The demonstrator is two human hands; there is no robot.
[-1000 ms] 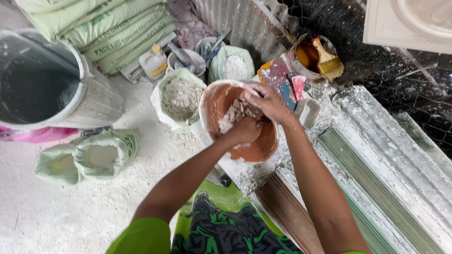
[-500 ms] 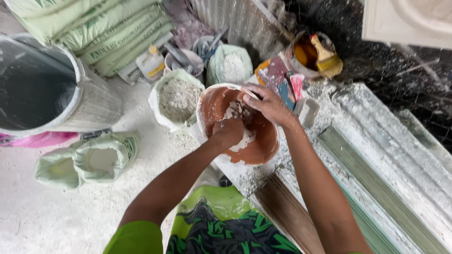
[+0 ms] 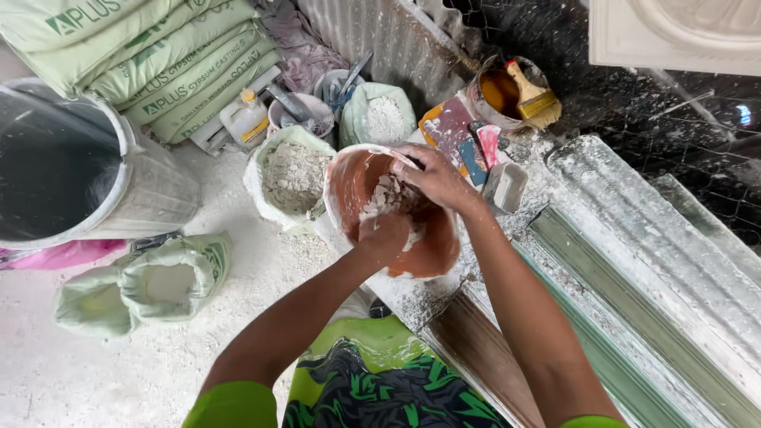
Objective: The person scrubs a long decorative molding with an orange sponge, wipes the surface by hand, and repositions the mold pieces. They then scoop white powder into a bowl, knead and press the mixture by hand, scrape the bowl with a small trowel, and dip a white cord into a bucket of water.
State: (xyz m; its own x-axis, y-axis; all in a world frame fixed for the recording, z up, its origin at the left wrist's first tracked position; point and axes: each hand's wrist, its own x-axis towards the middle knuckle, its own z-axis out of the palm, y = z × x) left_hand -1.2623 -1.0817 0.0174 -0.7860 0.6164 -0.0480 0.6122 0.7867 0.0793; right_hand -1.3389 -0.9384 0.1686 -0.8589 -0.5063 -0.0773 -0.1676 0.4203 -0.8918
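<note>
Plaster workshop; stacked gypsum sacks (image 3: 151,59)

Head view, steeply downward, close

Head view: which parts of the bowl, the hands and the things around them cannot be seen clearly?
- Bowl bottom: hidden by both hands and white lumps.
- Left hand fingers: buried in the lumps, so its grip is unclear.
- Right hand fingertips: hidden over the rim.
- Grey bucket: cut by the left edge.
- Brush bristles: sunk in the tin.
</note>
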